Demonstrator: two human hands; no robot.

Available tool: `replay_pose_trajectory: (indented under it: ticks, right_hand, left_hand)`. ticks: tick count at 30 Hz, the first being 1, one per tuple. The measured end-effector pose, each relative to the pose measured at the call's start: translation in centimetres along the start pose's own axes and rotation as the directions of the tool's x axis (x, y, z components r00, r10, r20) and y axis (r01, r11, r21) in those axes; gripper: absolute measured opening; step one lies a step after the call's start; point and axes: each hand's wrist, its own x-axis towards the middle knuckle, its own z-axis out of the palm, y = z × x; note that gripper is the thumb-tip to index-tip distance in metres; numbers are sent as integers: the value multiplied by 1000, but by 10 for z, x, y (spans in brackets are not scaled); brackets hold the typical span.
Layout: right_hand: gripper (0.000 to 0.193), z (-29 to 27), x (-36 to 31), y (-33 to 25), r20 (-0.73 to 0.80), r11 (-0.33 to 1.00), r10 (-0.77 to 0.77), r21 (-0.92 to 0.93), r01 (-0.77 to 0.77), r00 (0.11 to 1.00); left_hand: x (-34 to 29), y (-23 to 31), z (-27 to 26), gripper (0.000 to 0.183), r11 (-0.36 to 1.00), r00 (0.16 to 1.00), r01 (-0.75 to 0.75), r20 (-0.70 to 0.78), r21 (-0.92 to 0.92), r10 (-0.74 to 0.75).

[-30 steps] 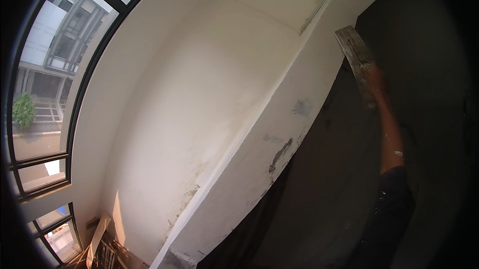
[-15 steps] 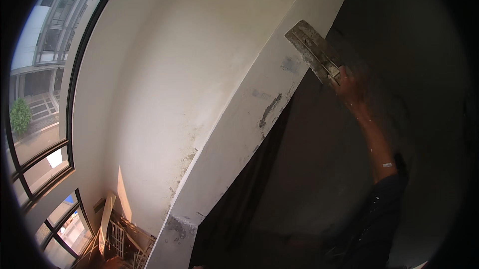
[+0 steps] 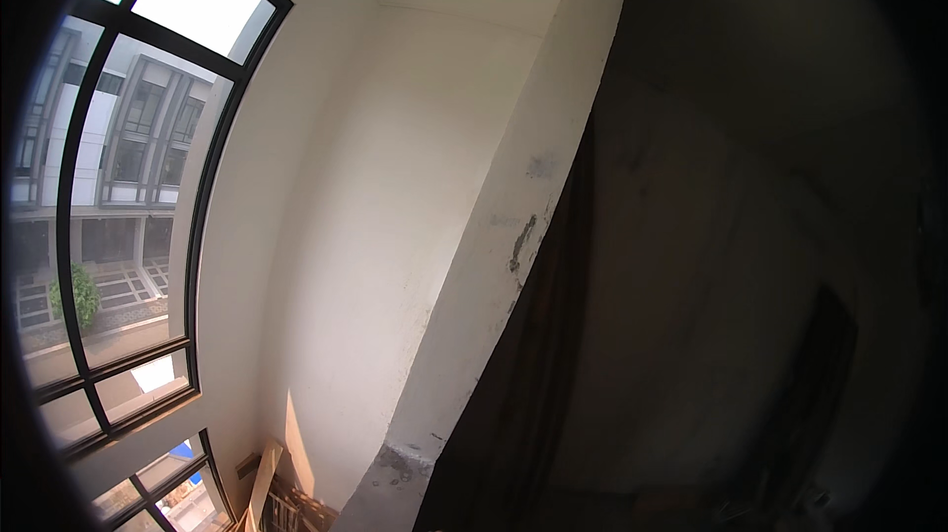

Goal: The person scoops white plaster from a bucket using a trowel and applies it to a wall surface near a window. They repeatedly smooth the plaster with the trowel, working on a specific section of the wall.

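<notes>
Neither of my hands shows in the head view, and the plastering trowel is out of sight too. A pale wall edge (image 3: 474,280) runs slantwise from the top right to the lower middle. Its face carries a dark chipped patch (image 3: 522,244), a grey smudge (image 3: 540,166) above that, and a rough grey area (image 3: 400,463) lower down. Left of the edge stands a white wall (image 3: 365,226), with small rough marks close to the edge.
Black-framed windows (image 3: 69,177) fill the left side, with a building and a green tree outside. Wooden boards (image 3: 263,483) lean in the lower left corner. Right of the edge is a dark room (image 3: 671,315), where a darker upright shape (image 3: 815,384) is hard to make out.
My right hand, holding a plastering trowel against the wall edge half a second ago, has left the view with it. The view has shifted, showing more of the windows and ceiling.
</notes>
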Motion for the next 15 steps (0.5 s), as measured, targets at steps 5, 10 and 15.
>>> replay_pose_trajectory:
  ticks: [5, 10, 15]
  right_hand:
    - [41, -1, 11, -23, 306, 996, -4, 88, -24, 952]
    - [39, -2, 34, -24, 536, 973, -85, 225, -45, 840]
    - [38, -11, 54, 16, 733, 940, -152, 315, -132, 663]
  left_hand:
    - [-21, 11, 0, 76, 995, 990, 102, 103, -18, -99]
    - [-43, 34, 12, 78, 971, 959, 235, 174, -37, -225]
    - [-73, 71, 43, 81, 910, 895, 410, 216, -52, -391]
